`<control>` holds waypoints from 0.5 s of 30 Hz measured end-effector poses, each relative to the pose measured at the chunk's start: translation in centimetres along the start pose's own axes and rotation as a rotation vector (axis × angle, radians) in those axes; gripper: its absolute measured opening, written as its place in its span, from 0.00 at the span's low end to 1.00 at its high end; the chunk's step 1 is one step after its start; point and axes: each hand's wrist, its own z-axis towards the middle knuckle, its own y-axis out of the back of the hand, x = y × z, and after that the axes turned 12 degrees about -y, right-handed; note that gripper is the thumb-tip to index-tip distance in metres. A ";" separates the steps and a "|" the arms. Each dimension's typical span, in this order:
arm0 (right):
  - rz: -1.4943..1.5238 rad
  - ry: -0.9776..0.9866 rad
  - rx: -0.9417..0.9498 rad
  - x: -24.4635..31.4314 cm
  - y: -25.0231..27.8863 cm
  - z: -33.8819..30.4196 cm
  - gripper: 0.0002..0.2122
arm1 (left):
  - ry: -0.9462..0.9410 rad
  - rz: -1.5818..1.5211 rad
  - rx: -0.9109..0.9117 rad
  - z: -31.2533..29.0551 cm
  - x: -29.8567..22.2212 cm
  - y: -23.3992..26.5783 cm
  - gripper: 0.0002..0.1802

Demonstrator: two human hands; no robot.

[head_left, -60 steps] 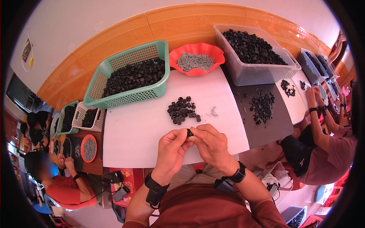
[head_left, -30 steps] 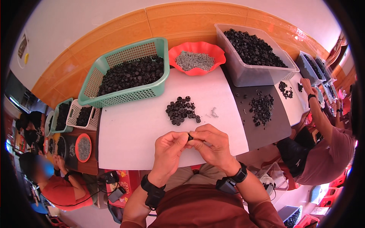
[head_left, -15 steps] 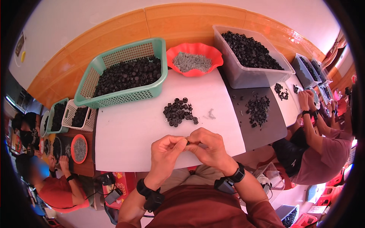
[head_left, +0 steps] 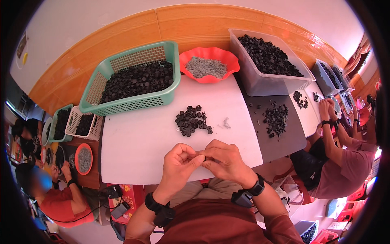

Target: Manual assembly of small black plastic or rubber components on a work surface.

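My left hand (head_left: 178, 163) and my right hand (head_left: 226, 161) meet over the near edge of the white tabletop (head_left: 134, 146). Both are closed, thumbs and fingertips pinching a small black plastic part (head_left: 203, 158) between them; the fingers cover most of it. Just beyond my hands lies a loose pile of small round black plastic parts (head_left: 191, 121). To its right sit a few small grey metal pieces (head_left: 226, 123), too small to make out clearly.
At the back stand a green basket (head_left: 134, 100) of black parts, a red scalloped bowl (head_left: 187, 77) of grey metal pieces and a clear bin (head_left: 268, 83) of black parts. More black parts (head_left: 276, 118) lie on a dark board to the right. People work on both sides.
My hands have dipped slightly toward me, still together on the small black part. The fingers have shifted their grip a little. The pile looks unchanged.
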 end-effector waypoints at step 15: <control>0.074 -0.052 0.020 0.2 -0.1 0.2 0.11 | 0.007 -0.027 0.007 0.1 0.3 0.6 0.11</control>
